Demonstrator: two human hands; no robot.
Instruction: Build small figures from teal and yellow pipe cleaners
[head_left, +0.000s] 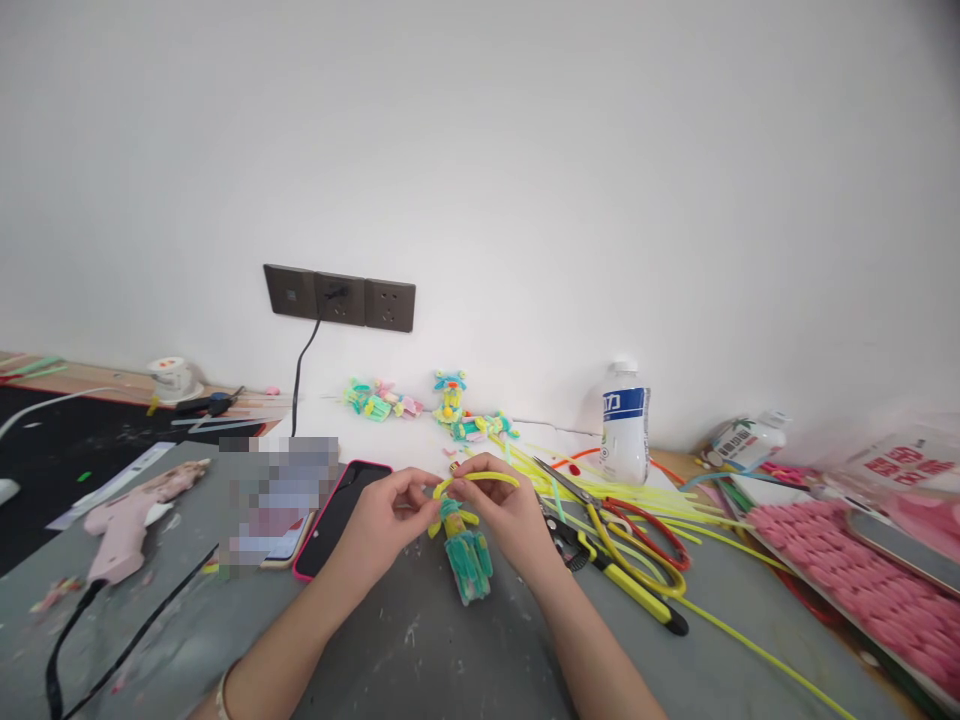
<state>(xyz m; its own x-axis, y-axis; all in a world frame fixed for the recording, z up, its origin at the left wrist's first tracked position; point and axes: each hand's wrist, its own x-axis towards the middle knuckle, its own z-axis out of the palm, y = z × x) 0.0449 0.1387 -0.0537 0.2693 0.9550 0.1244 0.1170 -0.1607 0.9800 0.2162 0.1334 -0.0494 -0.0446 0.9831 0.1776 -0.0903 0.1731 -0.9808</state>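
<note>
My left hand point(384, 522) pinches one end of a bent yellow pipe cleaner point(491, 478). Thumb and fingers of my right hand point(504, 512) close on the same strip a little to the right. Directly beneath the fingertips is a small pipe-cleaner figure point(466, 565) with a teal lower body and yellow arms. Its top is partly covered by my fingers, and I cannot tell whether the strip is joined to it. Beside my right wrist lie yellow-handled pliers point(630, 590) and scissors point(645, 555) with red and yellow handles.
Several finished-looking pipe-cleaner figures point(450, 398) lie near the wall. Loose yellow pipe cleaners point(720, 522) spread rightward, near a white bottle point(625, 430). A pink glue gun point(124, 530) with a black cord and two phones, one dark with a pink case point(337, 520), are at left.
</note>
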